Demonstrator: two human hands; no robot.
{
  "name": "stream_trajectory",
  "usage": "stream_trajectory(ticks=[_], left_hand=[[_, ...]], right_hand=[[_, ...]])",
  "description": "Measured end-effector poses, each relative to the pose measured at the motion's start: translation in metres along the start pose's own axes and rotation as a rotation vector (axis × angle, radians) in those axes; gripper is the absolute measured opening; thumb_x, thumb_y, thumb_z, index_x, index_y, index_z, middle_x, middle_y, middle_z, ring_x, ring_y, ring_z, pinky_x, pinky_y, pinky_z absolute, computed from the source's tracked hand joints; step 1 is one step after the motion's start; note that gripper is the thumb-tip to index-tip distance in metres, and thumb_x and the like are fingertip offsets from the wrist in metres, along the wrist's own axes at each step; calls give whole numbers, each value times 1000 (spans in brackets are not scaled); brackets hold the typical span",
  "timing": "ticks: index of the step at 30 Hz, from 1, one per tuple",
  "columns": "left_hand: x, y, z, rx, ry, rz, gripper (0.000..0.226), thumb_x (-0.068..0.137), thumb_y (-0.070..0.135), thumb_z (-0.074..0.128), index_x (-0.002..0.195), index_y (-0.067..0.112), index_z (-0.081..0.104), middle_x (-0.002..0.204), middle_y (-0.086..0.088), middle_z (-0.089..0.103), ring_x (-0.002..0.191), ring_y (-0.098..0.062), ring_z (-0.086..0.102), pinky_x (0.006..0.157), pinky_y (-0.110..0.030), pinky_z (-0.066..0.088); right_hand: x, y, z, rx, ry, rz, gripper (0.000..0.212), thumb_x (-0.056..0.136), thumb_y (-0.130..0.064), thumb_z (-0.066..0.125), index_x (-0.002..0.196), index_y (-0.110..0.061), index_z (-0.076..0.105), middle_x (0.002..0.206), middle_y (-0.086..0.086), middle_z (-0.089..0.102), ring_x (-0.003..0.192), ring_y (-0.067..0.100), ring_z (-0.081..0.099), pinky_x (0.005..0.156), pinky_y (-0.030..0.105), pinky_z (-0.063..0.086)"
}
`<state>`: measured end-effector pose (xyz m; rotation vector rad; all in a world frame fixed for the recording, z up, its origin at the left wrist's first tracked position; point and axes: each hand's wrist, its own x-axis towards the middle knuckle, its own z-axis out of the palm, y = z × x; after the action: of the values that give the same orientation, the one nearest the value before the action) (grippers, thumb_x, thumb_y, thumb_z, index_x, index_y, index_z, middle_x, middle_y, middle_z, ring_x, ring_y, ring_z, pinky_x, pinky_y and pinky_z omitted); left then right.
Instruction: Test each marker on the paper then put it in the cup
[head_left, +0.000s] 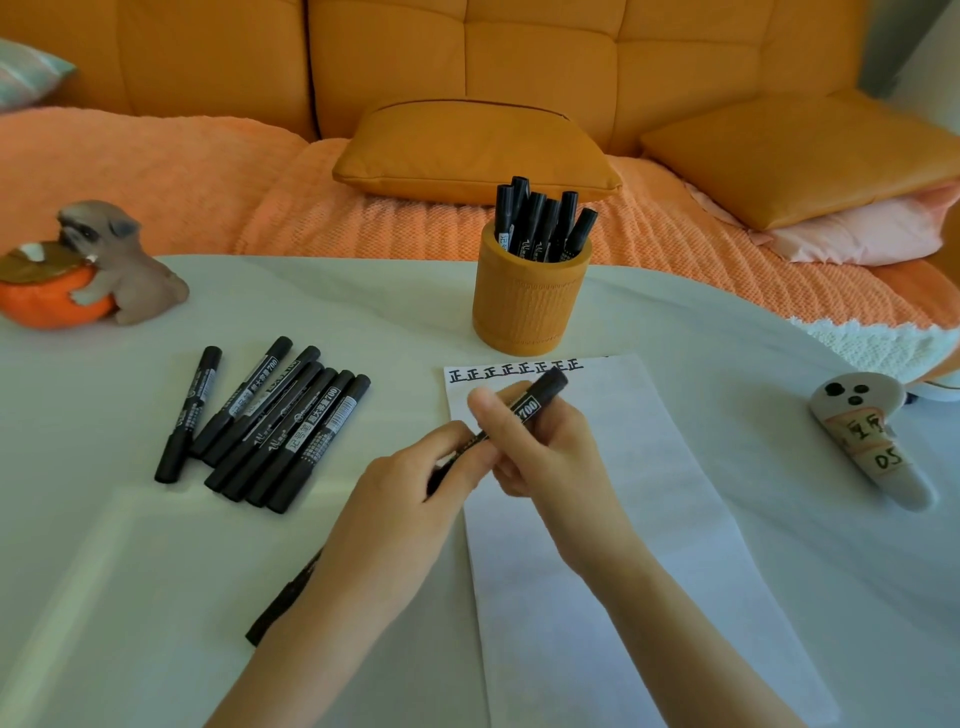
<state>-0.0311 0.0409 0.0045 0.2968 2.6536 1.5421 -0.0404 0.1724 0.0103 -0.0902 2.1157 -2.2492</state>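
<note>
Both hands hold one black marker (540, 396) slanted above the white paper (649, 519). My right hand (540, 452) grips its upper barrel, cap end pointing up and right. My left hand (415, 499) pinches its lower end. A row of black test characters (517, 370) runs along the paper's top edge. Behind the paper stands the orange cup (530, 301) with several black markers (543, 221) upright in it. Several more black markers (270, 421) lie in a loose pile to the left. Another marker (283, 597) lies partly hidden under my left forearm.
A dog-and-pumpkin figurine (88, 270) sits at the table's far left. A white labelled device (867, 441) lies at the right. The white table (130, 597) meets an orange sofa with cushions (478, 150) behind.
</note>
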Motion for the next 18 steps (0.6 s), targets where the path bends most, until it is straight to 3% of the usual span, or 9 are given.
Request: stream_trajectory(ticks=[2,7,13,18], left_hand=[[-1,4,0,-75,-24,-13,41,74,62,41,65,23,49,50,-2,24,49,-16,21,47,-26,17],[-1,5,-1,-194,-58,-48,47,78,66,48,62,22,48,51,-4,23,50,-19,20,48,-29,17],[-1,3,-2,-147,-50,-4,45,75,63,43,72,19,52,46,1,26,49,-17,21,48,-28,19],[0,0,-4,-132,-77,-36,41,70,67,42,89,31,49,52,4,31,47,-8,27,44,-18,24]], right_hand=[[1,0,2,-36,-15,-31,41,98,-13,51,58,-14,39,44,-7,41,43,8,29,45,18,26],[2,0,1,-39,-45,-52,37,100,-11,46,64,-10,40,52,7,44,48,12,32,47,20,28],[0,1,0,-36,5,-56,32,98,-14,51,67,-7,46,52,5,45,48,11,34,48,19,31],[4,1,-7,13,132,-49,21,95,-11,55,75,-5,51,53,5,34,48,13,30,44,20,27]])
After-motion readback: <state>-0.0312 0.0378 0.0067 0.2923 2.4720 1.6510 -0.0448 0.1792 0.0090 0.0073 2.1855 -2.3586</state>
